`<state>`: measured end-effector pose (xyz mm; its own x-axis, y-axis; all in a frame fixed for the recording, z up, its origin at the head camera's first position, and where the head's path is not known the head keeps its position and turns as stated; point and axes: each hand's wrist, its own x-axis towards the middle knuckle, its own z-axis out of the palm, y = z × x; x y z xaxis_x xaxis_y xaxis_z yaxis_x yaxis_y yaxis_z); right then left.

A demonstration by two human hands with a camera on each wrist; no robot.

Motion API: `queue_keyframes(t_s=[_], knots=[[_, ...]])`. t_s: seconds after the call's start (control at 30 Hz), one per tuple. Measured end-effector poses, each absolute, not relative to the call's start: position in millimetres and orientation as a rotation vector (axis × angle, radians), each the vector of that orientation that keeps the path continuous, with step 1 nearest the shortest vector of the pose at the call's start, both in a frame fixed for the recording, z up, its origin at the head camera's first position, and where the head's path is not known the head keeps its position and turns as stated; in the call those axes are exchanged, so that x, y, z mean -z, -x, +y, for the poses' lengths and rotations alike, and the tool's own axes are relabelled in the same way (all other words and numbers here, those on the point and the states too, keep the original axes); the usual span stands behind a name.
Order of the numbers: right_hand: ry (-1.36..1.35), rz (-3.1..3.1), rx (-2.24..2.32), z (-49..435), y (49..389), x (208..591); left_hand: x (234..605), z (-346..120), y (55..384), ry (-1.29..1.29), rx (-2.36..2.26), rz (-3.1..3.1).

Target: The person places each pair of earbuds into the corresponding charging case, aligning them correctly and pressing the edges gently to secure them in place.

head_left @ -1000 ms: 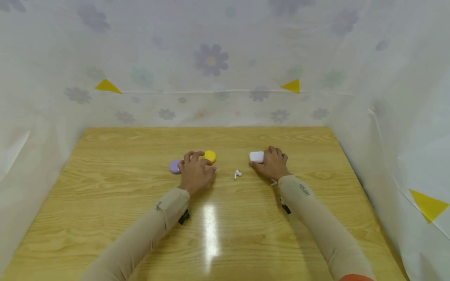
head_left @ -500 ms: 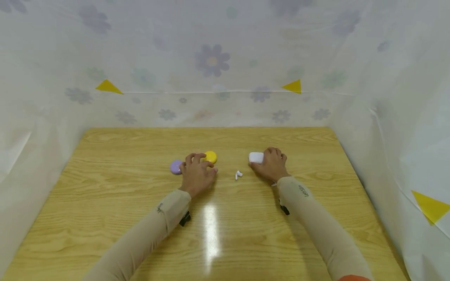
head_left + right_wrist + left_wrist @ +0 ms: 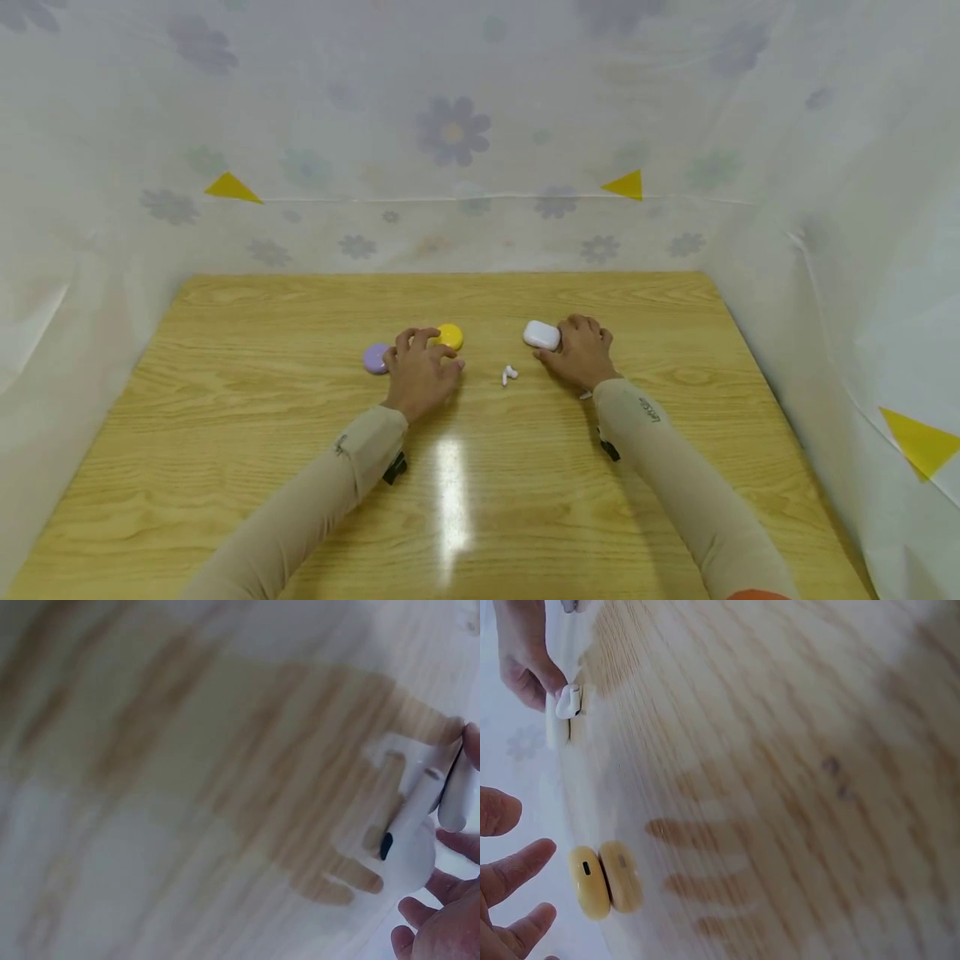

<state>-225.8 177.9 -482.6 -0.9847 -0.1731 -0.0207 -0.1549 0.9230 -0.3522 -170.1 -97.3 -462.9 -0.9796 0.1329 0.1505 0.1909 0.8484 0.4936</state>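
My left hand (image 3: 423, 371) hovers with fingers spread between a round purple case (image 3: 377, 358) and a round yellow case (image 3: 450, 337). The left wrist view shows those fingers apart from the yellow case (image 3: 589, 885), which has a small dark port. My right hand (image 3: 581, 352) holds the right end of a white earbud charging case (image 3: 542, 335) between thumb and fingers, low at the table. One white earbud (image 3: 509, 375) lies between the hands. Another earbud (image 3: 586, 395) is mostly hidden under my right wrist; an earbud (image 3: 412, 814) appears large in the right wrist view.
The wooden table (image 3: 300, 500) has a glossy surface with a bright light reflection near its middle. A pale flowered sheet (image 3: 450, 225) stands behind it and along both sides, with yellow triangles on it.
The white case has turned slightly and shifted a little left, so more of it shows beside my right fingers. My left hand stays nearly in place.
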Motion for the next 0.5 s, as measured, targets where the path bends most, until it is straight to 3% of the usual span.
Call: queue_keyframes(t_s=[0.5], knots=[[0.481,3.113,0.729,177.1,213.3,479.8,459.0,-91.0,170.6,0.282,0.823,-2.893]])
